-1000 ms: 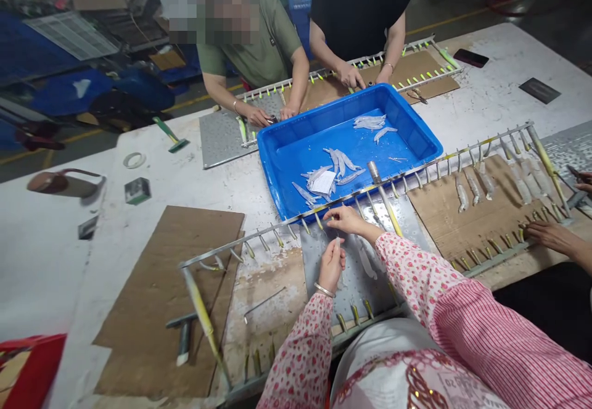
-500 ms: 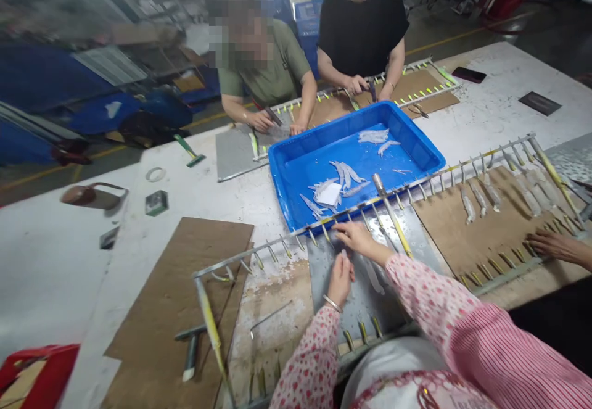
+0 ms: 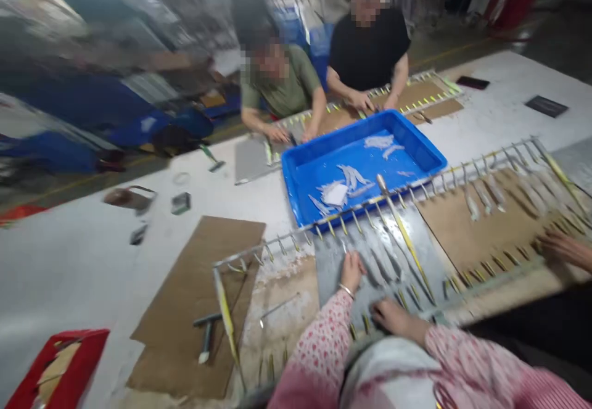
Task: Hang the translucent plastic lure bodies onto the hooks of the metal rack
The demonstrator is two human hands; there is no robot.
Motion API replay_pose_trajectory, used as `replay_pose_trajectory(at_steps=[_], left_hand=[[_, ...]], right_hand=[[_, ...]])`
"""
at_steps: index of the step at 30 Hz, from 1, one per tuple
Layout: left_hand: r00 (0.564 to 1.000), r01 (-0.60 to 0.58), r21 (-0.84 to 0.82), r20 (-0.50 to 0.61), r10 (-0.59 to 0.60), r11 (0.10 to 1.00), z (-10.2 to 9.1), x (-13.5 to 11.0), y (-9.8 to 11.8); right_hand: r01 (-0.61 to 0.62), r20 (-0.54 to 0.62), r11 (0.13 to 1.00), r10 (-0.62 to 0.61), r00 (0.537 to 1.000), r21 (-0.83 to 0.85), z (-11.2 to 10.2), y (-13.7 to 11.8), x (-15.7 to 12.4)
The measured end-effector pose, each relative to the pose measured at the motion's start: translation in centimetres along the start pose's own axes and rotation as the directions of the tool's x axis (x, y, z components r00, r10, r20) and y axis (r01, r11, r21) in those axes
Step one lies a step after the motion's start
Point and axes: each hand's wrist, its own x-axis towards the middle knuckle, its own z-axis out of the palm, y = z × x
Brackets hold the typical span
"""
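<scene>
My left hand [image 3: 352,270] is pinched just below the upper bar of a metal frame [image 3: 289,234], close to one of its small hooks. A pale bit shows at its fingertips, too blurred to make out fully. Lower down, my right hand [image 3: 393,316] bends its fingers at the yellowish pegs of the frame's lower bar; what lies in them is hidden. Translucent strips [image 3: 382,267] hang from hooks to the right of my left hand, over a grey sheet [image 3: 330,279]. More whitish strips [image 3: 354,177] lie in a blue tray [image 3: 296,202] beyond the bar.
Another person's hand [image 3: 562,245] is at the frame's right end, over brown board [image 3: 444,224]. Two people work across the table at another frame. To the left are a brown board [image 3: 185,310], a dark-handled T-shaped tool [image 3: 206,335] and a red box [image 3: 87,350].
My right hand has come down from the upper bar to the lower pegs. My left hand has risen slightly nearer the hooks. The view has shifted, so the table appears further right.
</scene>
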Motion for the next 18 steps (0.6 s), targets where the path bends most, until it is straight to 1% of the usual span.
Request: replay_pose_trajectory(at_steps=[1,2,4,7,11,15,18], left_hand=[[1.000,-0.026,-0.011,-0.008,0.026,1.000,0.2,-0.1,0.1],[0.999,-0.042,-0.034,-0.018,0.041,0.999,0.4,0.0,0.0],[1.000,-0.006,-0.073,0.006,0.006,0.997,0.7,0.0,-0.5],[0.999,-0.005,-0.151,0.046,0.012,0.989,0.9,-0.4,-1.3],[0.998,-0.011,-0.213,0.065,0.026,0.977,1.1,-1.4,-1.5],[0.998,0.020,-0.237,0.070,-0.004,0.971,1.4,-2.0,-1.9],[0.997,0.024,-0.224,0.076,-0.007,0.974,1.5,-2.2,-2.4]], right_hand=[[0.002,0.009,1.000,-0.002,1.000,-0.028,-0.9,-0.5,-0.1],[0.004,-0.013,0.999,-0.005,1.000,-0.048,-1.7,-0.7,-0.1],[-0.040,-0.021,0.999,0.040,0.999,-0.028,-2.4,-0.5,-0.2],[-0.079,-0.027,0.997,0.078,0.997,-0.020,-1.9,0.2,-0.8],[-0.075,-0.057,0.996,0.073,0.996,-0.036,-0.7,0.6,-1.2],[-0.081,-0.102,0.996,0.077,0.992,-0.045,-0.1,0.8,-0.8],[-0.100,-0.126,0.994,0.094,0.988,-0.044,0.1,0.9,-0.6]])
